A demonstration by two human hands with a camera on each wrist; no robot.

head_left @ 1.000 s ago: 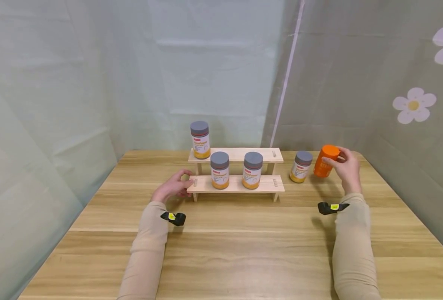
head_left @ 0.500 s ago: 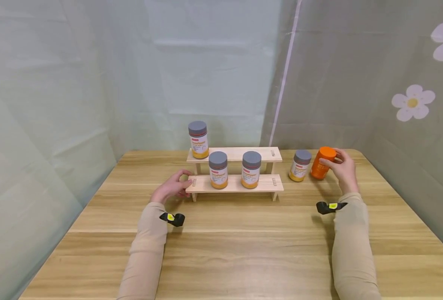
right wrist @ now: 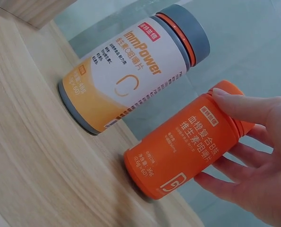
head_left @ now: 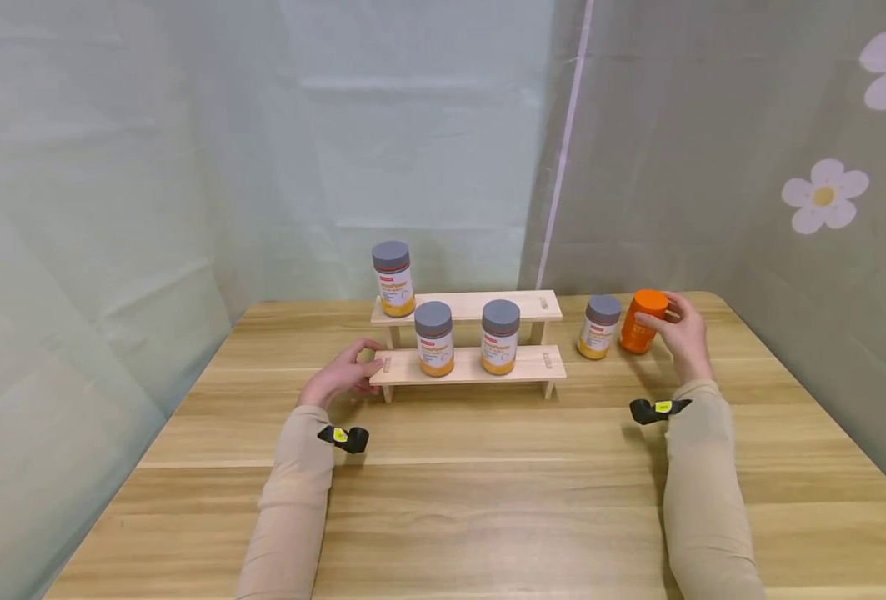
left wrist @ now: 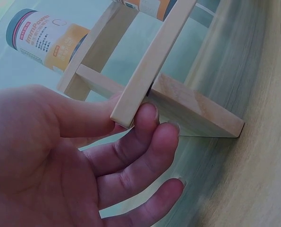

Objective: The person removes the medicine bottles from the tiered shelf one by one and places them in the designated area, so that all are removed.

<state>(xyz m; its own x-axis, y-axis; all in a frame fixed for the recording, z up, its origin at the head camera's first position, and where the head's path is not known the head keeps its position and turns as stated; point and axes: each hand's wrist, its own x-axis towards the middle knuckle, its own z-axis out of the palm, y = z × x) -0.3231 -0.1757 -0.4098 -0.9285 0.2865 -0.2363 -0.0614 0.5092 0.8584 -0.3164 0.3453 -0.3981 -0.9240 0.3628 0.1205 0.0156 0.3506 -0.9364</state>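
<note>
My right hand (head_left: 684, 335) holds an orange supplement bottle (head_left: 640, 327) by its upper part, thumb on one side and fingers on the other. In the right wrist view the orange bottle (right wrist: 178, 146) stands close beside a grey-capped white-and-yellow bottle (right wrist: 126, 71); whether its base touches the table is unclear. At the left end of a two-step wooden rack (head_left: 465, 371), my left hand (head_left: 341, 372) pinches the lower shelf. The left wrist view shows the thumb above the shelf end (left wrist: 131, 106) and fingertips beneath it.
Two grey-capped bottles, one left (head_left: 434, 340) and one right (head_left: 500, 337), stand on the lower shelf. Another bottle (head_left: 393, 280) stands at the upper shelf's left end. Behind the wooden table (head_left: 488, 500) hangs a pale curtain (head_left: 427, 150).
My right hand has lowered the orange bottle beside the grey-capped one and brought it more upright. The left hand has kept its hold on the rack.
</note>
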